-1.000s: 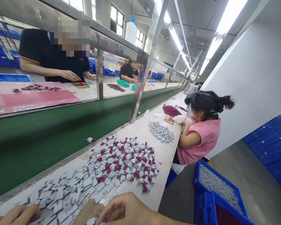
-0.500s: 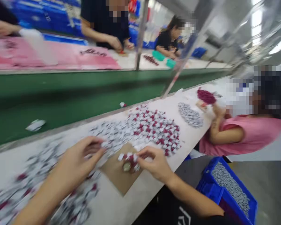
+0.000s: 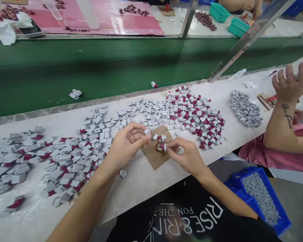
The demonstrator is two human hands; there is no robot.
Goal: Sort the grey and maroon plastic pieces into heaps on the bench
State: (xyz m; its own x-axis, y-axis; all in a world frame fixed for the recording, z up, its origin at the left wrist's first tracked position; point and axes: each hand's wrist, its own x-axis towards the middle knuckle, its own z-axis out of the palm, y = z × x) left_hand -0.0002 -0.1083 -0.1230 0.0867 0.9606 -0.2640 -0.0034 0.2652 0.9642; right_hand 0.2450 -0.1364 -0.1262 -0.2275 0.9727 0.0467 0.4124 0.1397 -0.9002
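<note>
My left hand [image 3: 127, 143] pinches a small grey block [image 3: 146, 131] between thumb and forefinger, left of a brown cardboard square [image 3: 154, 161]. On the cardboard lies a small round dish [image 3: 159, 147] like an upturned bottle cap, red at the rim with a pale middle. Just right of it, my right hand [image 3: 185, 154] is closed on a small white piece [image 3: 165, 147] with dark red beside it. A few more small grey and red pieces [image 3: 162, 137] lie at the cap's far side. What fills the cap is too small to tell.
Loose grey blocks [image 3: 101, 131] spread across the white bench, with a heap of grey-and-red pieces [image 3: 204, 117] beyond my right hand. A co-worker's raised hand [image 3: 290, 84] is at the right, near a grey pile [image 3: 244, 109]. Blue crates [image 3: 280, 215] stand below.
The view has tilted down and steadied. My left hand now shows a grey block in its pinch. The co-worker at right has raised a hand from the bench. My right hand stays beside the cap.
</note>
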